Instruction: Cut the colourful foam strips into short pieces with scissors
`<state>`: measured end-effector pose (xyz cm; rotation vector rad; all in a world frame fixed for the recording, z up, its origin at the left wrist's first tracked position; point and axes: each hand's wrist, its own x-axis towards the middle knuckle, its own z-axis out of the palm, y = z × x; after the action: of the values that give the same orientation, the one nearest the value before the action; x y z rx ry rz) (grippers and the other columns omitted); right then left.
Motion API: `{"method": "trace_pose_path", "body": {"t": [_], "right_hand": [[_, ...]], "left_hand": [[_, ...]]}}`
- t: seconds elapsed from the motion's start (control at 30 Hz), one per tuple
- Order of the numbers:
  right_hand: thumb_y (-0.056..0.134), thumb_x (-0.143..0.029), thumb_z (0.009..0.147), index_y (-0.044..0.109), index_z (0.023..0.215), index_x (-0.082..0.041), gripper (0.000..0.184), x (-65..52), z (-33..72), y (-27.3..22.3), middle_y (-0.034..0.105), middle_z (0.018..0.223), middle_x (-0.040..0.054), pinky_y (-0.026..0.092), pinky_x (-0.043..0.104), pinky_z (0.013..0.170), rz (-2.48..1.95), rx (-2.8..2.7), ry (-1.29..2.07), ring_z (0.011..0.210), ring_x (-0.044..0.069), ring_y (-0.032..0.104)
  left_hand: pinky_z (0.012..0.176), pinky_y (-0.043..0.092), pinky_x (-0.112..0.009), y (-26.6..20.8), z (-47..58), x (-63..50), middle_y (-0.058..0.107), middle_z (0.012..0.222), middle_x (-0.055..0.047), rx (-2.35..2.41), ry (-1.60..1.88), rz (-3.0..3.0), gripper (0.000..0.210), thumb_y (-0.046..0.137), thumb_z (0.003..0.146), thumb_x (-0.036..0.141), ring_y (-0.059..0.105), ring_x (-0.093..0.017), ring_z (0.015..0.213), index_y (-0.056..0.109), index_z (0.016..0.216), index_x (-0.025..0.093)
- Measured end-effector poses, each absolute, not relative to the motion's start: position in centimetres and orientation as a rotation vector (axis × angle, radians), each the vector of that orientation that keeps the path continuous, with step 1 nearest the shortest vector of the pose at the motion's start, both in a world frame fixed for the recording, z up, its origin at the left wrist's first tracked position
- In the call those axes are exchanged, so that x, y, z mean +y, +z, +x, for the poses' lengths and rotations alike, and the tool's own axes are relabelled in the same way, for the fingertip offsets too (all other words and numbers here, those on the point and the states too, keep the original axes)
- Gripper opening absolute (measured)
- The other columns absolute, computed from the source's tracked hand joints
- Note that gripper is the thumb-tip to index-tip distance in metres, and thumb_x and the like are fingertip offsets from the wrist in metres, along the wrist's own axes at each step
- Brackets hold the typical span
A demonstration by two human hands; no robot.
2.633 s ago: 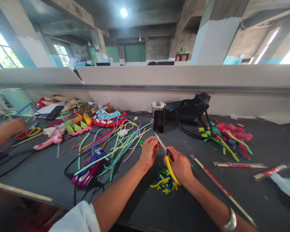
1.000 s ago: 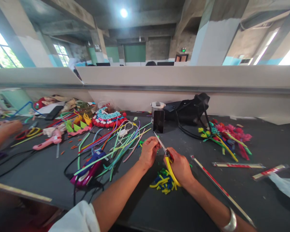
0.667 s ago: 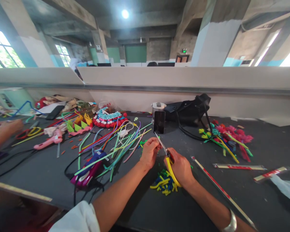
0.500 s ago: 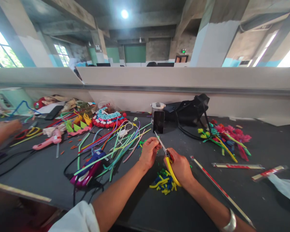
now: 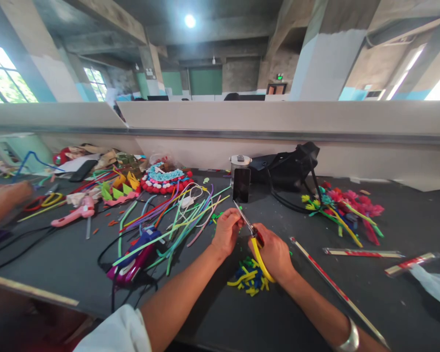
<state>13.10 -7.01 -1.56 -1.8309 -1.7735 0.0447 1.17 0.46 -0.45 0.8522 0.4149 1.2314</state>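
right hand [image 5: 273, 252] has its fingers curled round the yellow-handled scissors [image 5: 256, 243], blades up beside the left hand [image 5: 226, 231], fingertips pinched together, can't tell on what. cut bits [image 5: 250, 276] piled on the dark table [image 5: 223, 313] between the forearms.

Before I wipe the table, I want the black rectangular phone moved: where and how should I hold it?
I'd put the grip on both long edges near the top of the black rectangular phone, coming from above. It stands upright, a thin slab before the pale lidded canister, while the yellow-handled metal scissors point toward its lower left corner.
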Motion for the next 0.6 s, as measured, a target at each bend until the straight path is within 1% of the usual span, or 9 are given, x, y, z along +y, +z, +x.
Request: {"method": "trace_pose_path", "body": {"t": [0.1,0.3,0.4,0.5,0.6], "right_hand": [[0.048,-0.028,0.08,0.058,0.103,-0.025,0.025,-7.1,13.1,-1.6,0.061,0.072,-0.0009,0.033,0.021,0.057,-1.82,-1.768,0.055,0.065,0.015,0.059],[0.047,-0.027,0.081,0.059,0.095,-0.024,0.019,-7.2,13.0,-1.7,0.062,0.066,-0.0024,0.032,0.021,0.055,-1.748,-1.737,0.144,0.059,0.014,0.058],[0.048,-0.026,0.079,0.06,0.094,-0.023,0.018,-6.9,13.1,-1.9,0.061,0.064,-0.0032,0.033,0.02,0.053,-1.712,-1.697,0.172,0.055,0.013,0.057],[0.048,-0.029,0.081,0.059,0.091,-0.022,0.017,-6.3,13.5,-2.3,0.058,0.061,-0.0041,0.035,0.02,0.052,-1.672,-1.594,0.215,0.051,0.012,0.054],[0.048,-0.034,0.084,0.058,0.091,-0.02,0.019,-5.8,14.1,-2.5,0.063,0.072,-0.0009,0.042,0.02,0.059,-1.544,-1.478,0.247,0.061,0.012,0.058]], "left_hand": [[0.06,0.036,-0.023,-0.5,1.2,0.5,0.051,0.056,0.003,0.434,1.231,0.856,0.012,0.064,0.068,0.023,0.045,-0.008,0.055,0.055,0.065,0.015],[0.061,0.037,-0.024,-0.2,1.2,0.4,0.05,0.055,0.004,0.446,1.227,0.846,0.013,0.065,0.067,0.024,0.047,-0.009,0.055,0.054,0.065,0.016],[0.062,0.037,-0.024,-0.1,1.2,0.3,0.049,0.055,0.004,0.456,1.217,0.844,0.012,0.065,0.067,0.023,0.047,-0.009,0.055,0.054,0.066,0.016],[0.06,0.036,-0.023,-0.3,1.2,0.2,0.049,0.053,0.004,0.489,1.209,0.885,0.011,0.064,0.067,0.022,0.044,-0.008,0.054,0.054,0.068,0.016],[0.058,0.034,-0.023,-0.5,1.3,0.2,0.049,0.055,0.004,0.58,1.214,0.991,0.01,0.062,0.067,0.022,0.042,-0.008,0.053,0.055,0.067,0.016]]}}
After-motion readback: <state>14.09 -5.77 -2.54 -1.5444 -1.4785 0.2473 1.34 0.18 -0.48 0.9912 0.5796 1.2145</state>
